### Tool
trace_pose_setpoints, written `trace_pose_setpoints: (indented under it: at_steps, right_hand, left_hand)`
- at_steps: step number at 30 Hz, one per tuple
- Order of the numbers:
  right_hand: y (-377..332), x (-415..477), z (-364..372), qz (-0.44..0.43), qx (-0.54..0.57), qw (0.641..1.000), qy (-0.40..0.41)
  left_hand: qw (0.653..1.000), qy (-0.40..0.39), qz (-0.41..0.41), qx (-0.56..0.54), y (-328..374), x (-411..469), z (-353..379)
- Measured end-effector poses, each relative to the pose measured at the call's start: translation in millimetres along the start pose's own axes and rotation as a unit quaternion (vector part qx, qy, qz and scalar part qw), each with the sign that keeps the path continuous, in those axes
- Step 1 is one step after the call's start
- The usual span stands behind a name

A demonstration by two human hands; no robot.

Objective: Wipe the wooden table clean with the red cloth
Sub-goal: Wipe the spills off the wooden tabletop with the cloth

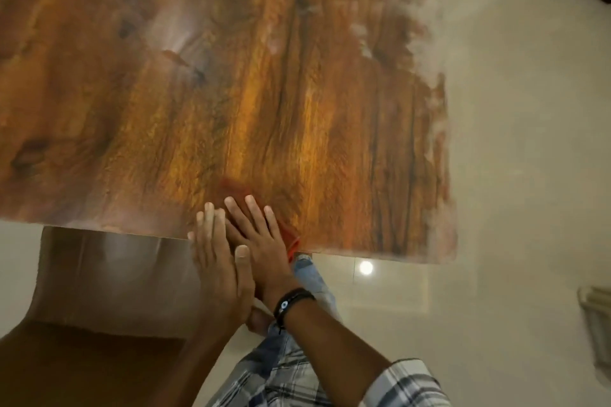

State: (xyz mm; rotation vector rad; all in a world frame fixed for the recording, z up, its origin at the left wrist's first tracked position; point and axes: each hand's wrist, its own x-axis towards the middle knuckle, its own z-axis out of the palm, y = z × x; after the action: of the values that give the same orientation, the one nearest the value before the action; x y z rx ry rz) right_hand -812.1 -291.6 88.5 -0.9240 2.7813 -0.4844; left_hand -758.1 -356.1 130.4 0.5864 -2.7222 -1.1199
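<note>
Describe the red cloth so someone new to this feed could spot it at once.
Find the big wooden table and follow its near edge to the right hand, the one with the black wristband. The red cloth lies flat under that hand, peeking out past the fingertips and at the table edge. It is the only red thing on the orange-brown wood.

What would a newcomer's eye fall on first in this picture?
The wooden table, with its streaky orange-brown grain, fills most of the view. At its near edge the right hand, with a dark bracelet on its wrist, presses flat on the red cloth. The left hand lies flat beside it, its thumb over the right hand's back.
</note>
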Motion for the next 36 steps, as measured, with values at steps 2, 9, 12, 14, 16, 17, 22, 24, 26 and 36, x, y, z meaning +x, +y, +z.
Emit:
trace_pose_setpoints:
  at_steps: [2, 9, 12, 14, 16, 17, 22, 24, 26, 36]
  right_hand:
    - [24.1, -11.1, -6.2, 0.018, 0.012, 1.0, 0.016]
    - [181.2, -102.2, -71.7, 0.25, 0.013, 0.962, 0.108]
    - [232.0, -114.8, -93.0, 0.324, 0.018, 0.937, 0.129]
    - [246.5, -106.4, -98.7, 0.387, 0.046, 0.91, 0.142]
    - [241.0, -101.1, -97.1, 0.409, 0.052, 0.897, 0.157]
    - [232.9, -104.2, -93.6, 0.394, 0.041, 0.905, 0.154]
    - [213.3, -132.8, -84.4, 0.277, 0.009, 0.956, 0.098]
    - [233.2, -123.3, -91.8, 0.284, 0.02, 0.954, 0.094]
    - [261.1, -102.7, -103.2, 0.298, 0.032, 0.95, 0.088]
    - [407.1, 108.5, -170.2, 0.242, 0.05, 0.965, 0.09]
  left_hand:
    - [1.0, -0.014, -0.004, -0.008, 7.4, 5.2, -3.2]
    - [0.992, -0.118, 0.049, 0.02, 22.9, 23.1, 19.7]
    - [0.985, -0.144, 0.076, 0.051, 24.1, 29.4, 37.0]
    - [0.981, -0.153, 0.095, 0.07, 25.5, 33.6, 47.9]
    - [0.978, -0.162, 0.104, 0.078, 28.4, 39.0, 57.4]
    - [0.977, -0.167, 0.106, 0.08, 31.2, 41.9, 61.7]
    - [0.969, -0.191, 0.109, 0.112, 53.8, 70.7, 69.0]
    - [0.967, -0.196, 0.116, 0.112, 58.5, 93.3, 69.1]
    - [0.97, -0.188, 0.114, 0.108, 60.0, 124.3, 71.1]
    - [0.987, -0.074, 0.1, 0.102, 72.2, 339.9, 121.9]
